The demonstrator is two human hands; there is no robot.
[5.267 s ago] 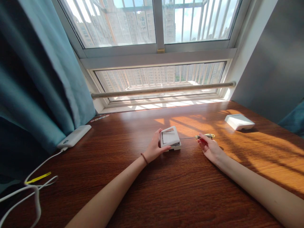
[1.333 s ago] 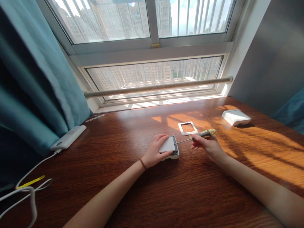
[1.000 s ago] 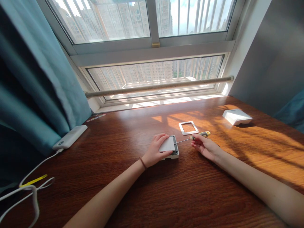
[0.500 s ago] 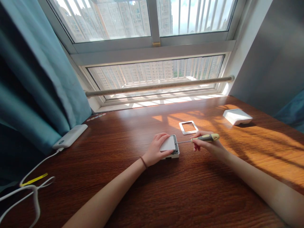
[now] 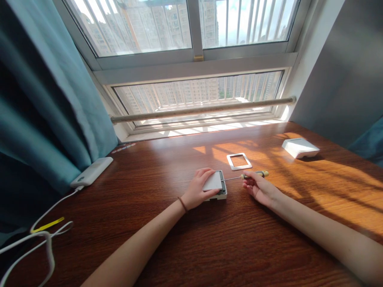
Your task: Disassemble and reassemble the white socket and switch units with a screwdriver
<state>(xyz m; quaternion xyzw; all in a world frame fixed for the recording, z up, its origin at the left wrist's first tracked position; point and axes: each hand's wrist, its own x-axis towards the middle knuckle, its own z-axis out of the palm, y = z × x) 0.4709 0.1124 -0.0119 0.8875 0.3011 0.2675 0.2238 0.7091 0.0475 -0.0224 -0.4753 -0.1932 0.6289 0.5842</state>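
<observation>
In the head view, my left hand point(image 5: 200, 189) is closed around the sides of a white wall switch point(image 5: 213, 182), which lies on the table with a grey inner edge showing at its right. My fingers lie along its far side and my thumb along the near side. A screwdriver point(image 5: 262, 173) with a yellow and grey handle is held in my right hand point(image 5: 259, 188), its shaft lying nearly level. Its tip meets the right edge of the switch's white panel; the exact contact is too small to make out. Just beyond lies a square white frame point(image 5: 248, 166), flat on the wood.
A second white box-shaped piece point(image 5: 301, 148) stands at the far right of the wooden table point(image 5: 179, 247). At the left, a white power bank point(image 5: 92, 172) with a white cable point(image 5: 49, 207) lies by the blue curtain point(image 5: 74, 99). A yellow strip point(image 5: 49, 224) sits near the cable.
My right hand has rolled over on the screwdriver, palm now turned more upward, and its fingers cover more of the handle. The left hand stays on the switch. The view shifts slightly.
</observation>
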